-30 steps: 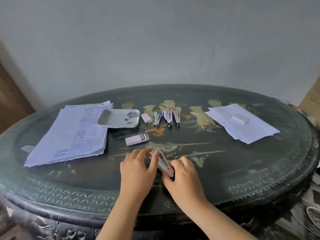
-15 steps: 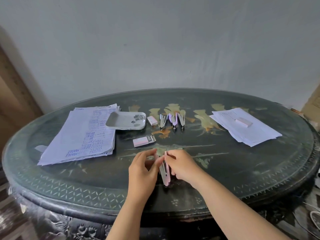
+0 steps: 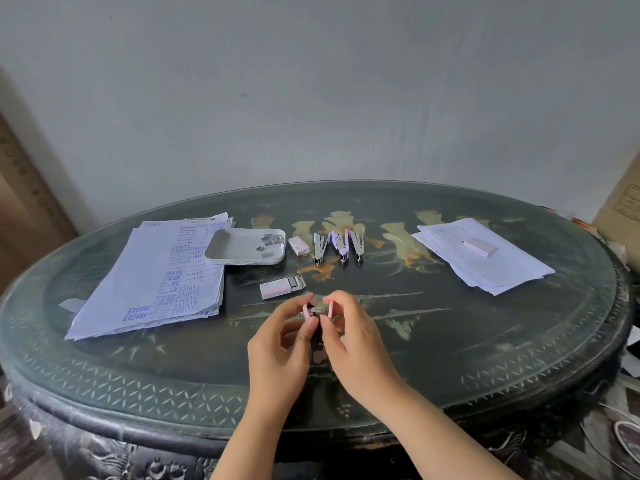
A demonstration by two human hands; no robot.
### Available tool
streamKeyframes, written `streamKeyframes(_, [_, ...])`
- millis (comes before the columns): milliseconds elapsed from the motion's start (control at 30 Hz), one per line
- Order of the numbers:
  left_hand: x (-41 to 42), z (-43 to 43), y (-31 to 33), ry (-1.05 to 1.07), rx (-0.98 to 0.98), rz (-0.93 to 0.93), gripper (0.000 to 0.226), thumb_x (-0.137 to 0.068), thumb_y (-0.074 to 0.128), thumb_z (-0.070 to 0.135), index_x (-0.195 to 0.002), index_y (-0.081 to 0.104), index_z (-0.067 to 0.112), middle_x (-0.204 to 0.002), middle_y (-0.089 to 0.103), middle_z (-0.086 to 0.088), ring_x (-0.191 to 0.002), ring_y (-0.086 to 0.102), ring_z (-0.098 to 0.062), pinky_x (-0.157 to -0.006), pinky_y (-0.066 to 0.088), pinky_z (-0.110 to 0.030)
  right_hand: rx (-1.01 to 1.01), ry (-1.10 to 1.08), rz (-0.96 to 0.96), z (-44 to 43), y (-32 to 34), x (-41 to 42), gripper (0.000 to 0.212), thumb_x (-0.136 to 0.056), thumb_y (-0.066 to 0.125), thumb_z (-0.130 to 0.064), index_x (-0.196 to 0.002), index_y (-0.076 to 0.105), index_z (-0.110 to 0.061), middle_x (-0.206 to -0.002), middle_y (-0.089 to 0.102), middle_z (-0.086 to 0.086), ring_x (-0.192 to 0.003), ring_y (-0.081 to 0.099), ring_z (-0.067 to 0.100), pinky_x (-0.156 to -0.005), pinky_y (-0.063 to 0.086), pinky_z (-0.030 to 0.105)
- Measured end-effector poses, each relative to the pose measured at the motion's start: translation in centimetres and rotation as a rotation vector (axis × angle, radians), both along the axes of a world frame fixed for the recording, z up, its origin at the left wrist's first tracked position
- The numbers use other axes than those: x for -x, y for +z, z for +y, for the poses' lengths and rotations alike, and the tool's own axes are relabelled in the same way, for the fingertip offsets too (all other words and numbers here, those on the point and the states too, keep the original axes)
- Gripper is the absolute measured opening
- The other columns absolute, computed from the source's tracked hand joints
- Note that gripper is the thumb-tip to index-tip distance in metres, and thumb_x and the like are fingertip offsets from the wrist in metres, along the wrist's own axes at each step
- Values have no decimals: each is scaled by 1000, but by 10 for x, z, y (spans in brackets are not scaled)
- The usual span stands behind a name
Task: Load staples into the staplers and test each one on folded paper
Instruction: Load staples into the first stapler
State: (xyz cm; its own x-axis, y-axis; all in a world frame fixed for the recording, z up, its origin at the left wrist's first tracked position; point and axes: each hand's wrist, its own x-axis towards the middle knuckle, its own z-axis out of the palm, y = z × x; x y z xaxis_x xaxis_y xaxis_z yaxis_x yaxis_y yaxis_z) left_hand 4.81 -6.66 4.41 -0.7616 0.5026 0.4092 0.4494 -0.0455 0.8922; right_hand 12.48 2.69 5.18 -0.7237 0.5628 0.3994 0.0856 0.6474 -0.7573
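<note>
A small pink stapler (image 3: pixel 318 313) is held up over the table's near middle, spread open, its metal channel showing between the two pink halves. My left hand (image 3: pixel 282 344) pinches its left half and my right hand (image 3: pixel 353 344) pinches its right half. Three more staplers (image 3: pixel 341 245) lie open in a row at the table's centre back. An open pink staple box (image 3: pixel 282 287) lies just beyond my hands. A white tray (image 3: pixel 221 256) holds loose staple strips (image 3: pixel 272 242). A second small staple box (image 3: pixel 298 245) sits beside the tray.
A thick stack of printed paper (image 3: pixel 152 282) lies at the left, under the tray's edge. Another paper stack (image 3: pixel 485 261) lies at the right with a pink box (image 3: pixel 479 246) on top. The dark oval table (image 3: pixel 485 358) stands against a grey wall.
The pink stapler has been lifted off the table and spread wider open between both hands. The camera has tilted up and the hands have moved slightly away from me.
</note>
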Motion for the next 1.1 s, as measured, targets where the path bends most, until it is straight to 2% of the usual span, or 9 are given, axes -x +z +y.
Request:
streamKeyframes(100, [1, 0, -1, 21, -4, 22, 30, -89, 63, 5, -105, 65, 30, -87, 72, 11, -83, 69, -6, -68, 50, -14, 20, -1, 29, 0, -5, -2, 10, -99, 45, -20, -109, 46, -21, -87, 51, -12, -74, 58, 10, -63, 51, 29])
streamKeyframes(200, [7, -1, -4, 73, -39, -45, 23, -89, 62, 11, -104, 64, 29, -90, 70, 12, -82, 70, -10, -76, 58, -36, 215, -46, 23, 7, -5, -11, 11, -101, 40, -20, -110, 46, -22, -77, 58, 3, -55, 56, 8, -55, 48, 20])
streamKeyframes(300, [6, 1, -3, 65, -21, -41, 20, -89, 63, 13, -106, 63, 25, -95, 69, 14, -83, 70, -8, -78, 58, -42, 365, -60, 2, 18, -9, -21, 16, -101, 40, -19, -116, 46, -22, -76, 63, 5, -56, 61, 10, -60, 49, 16])
streamKeyframes(400, [7, 2, -5, 80, -33, -153, 20, -89, 63, 13, -106, 61, 23, -98, 68, 9, -89, 70, -10, -82, 57, -44, 413, -102, -47, 30, -16, -29, 18, -100, 45, -16, -115, 52, -23, -78, 67, 0, -60, 61, 5, -62, 48, 13])
streamKeyframes(467, [12, -1, -6, 89, 23, -209, 23, -89, 64, 13, -108, 58, 25, -103, 65, 8, -93, 68, -7, -85, 56, -36, 338, -120, -143, 40, -16, -36, 15, -98, 50, -18, -108, 59, -24, -82, 67, -5, -64, 59, -2, -60, 44, 8])
streamKeyframes(533, [17, -8, -6, 97, 166, -188, 29, -88, 65, 14, -111, 55, 28, -108, 62, 10, -93, 65, -1, -82, 49, -20, 192, -148, -222, 52, -14, -42, 14, -95, 56, -18, -101, 64, -27, -92, 62, -11, -75, 55, -4, -65, 39, 5])
streamKeyframes(700, [29, -15, -5, 54, 429, 74, 20, -84, 70, 18, -101, 66, 28, -92, 66, 12, -85, 59, 1, -74, 40, -4, 10, -139, -315, 72, -13, -50, 11, -90, 64, -16, -95, 72, -22, -92, 54, -11, -69, 47, -3, -68, 34, 3])
streamKeyframes(933, [36, -18, -18, 45, 533, 283, 15, -79, 76, 21, -93, 72, 22, -93, 59, 17, -96, 52, -14, -80, 32, -13, -18, -163, -261, 76, -16, -51, 14, -87, 69, -16, -97, 75, -23, -91, 50, -9, -68, 46, -1, -71, 33, 3])
streamKeyframes(1100, [32, -23, -19, -5, 467, 315, 16, -71, 81, 33, -85, 72, 32, -88, 59, 24, -94, 51, 3, -82, 32, -1, -25, -307, -332, 69, -21, -42, 30, -95, 57, -14, -123, 66, -19, -102, 45, -2, -91, 51, 11, -90, 38, 17])
